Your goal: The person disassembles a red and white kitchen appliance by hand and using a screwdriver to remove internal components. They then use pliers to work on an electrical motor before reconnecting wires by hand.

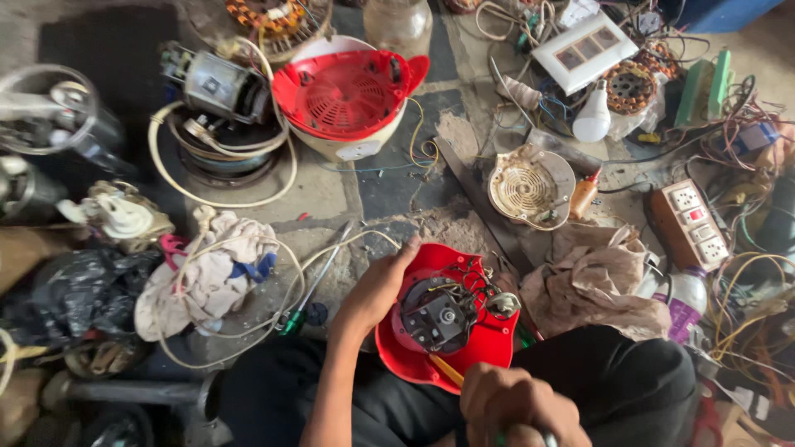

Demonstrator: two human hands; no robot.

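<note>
Red mixer base (489,343) sits flipped open on our lap, motor (439,314) and wires bared, left hand (377,290) cupping its rim, right hand (513,406) fisted round a screwdriver (447,370) poking inside, nothing closed up yet.

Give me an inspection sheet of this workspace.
Surface: stone floor, dusty, crowded.
Job's things: red base opened, motor and wires exposed, resting on the lap.
Hands: left hand grips the base's rim; right hand closed on a tool handle, tool mostly hidden.
Clutter: second red base, loose motor, cream grille, rags, bulb, screwdriver.
Cables: white cord looped; wire tangle at right.
Surroundings: power strip, switch plate.
</note>
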